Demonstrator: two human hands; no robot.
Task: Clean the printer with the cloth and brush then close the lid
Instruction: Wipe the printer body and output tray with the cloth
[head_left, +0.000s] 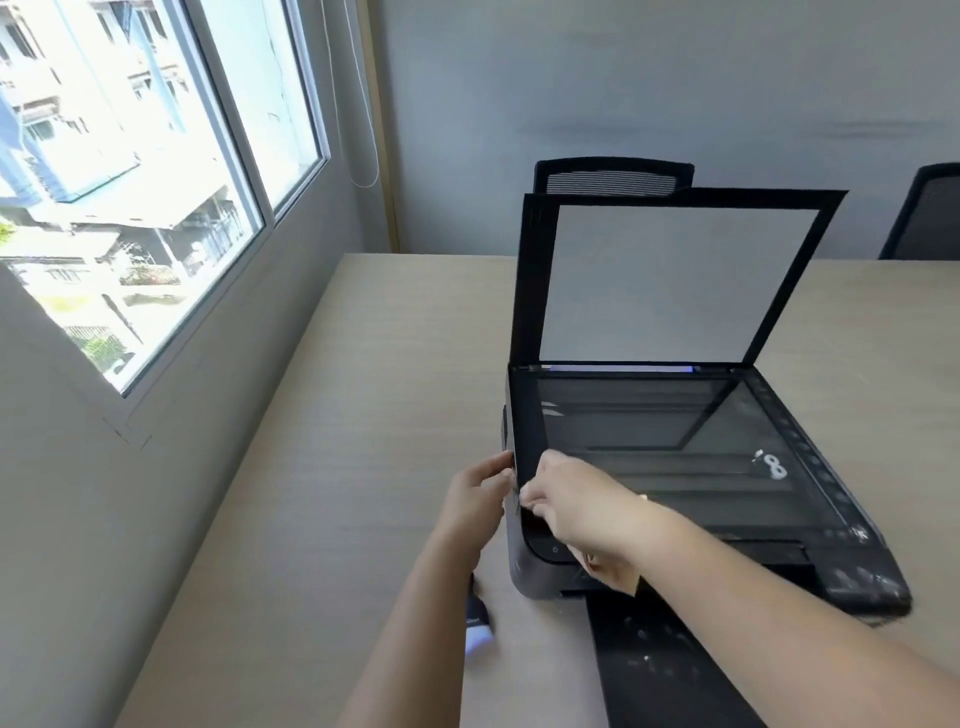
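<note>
A black printer (852, 571) stands on the table with its scanner lid (675, 280) raised upright, white pad facing me. The scanner glass (675, 447) lies bare, and dust specks dot the right rim and front corner. My left hand (480, 499) grips the printer's left edge near the front. My right hand (576, 509) reaches across to the front-left corner, fingers pinched. What looks like a beige cloth (615, 577) hangs under its palm. A small dark brush (478, 621) with a pale end lies on the table beside my left forearm.
The light wooden table (363, 467) runs along a grey wall with a window (130, 182) on the left. The printer's dusty output tray (665, 670) sticks out toward me. A black chair back (930, 213) stands at the far right behind the table.
</note>
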